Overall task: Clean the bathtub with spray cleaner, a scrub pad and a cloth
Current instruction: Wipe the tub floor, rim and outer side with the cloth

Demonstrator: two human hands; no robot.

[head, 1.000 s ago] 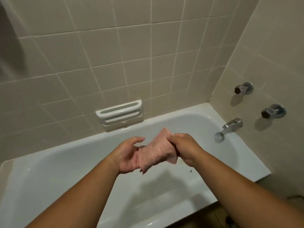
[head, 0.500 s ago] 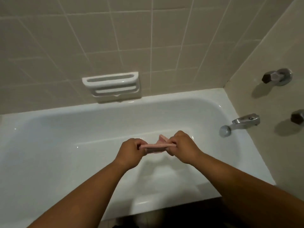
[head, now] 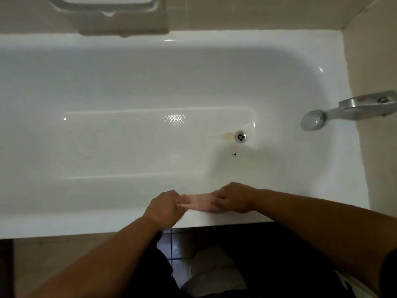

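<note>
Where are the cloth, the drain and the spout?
cloth [head: 198, 203], head view, middle of its visible stretch
drain [head: 240, 137], head view, centre of its grate
spout [head: 312, 123], head view, its round outlet end

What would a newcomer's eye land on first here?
The left hand and right hand grip a pink cloth stretched between them over the near rim of the white bathtub. On the tub floor, a yellowish stain sits left of the drain, and a chrome spout juts from the right wall.
</note>
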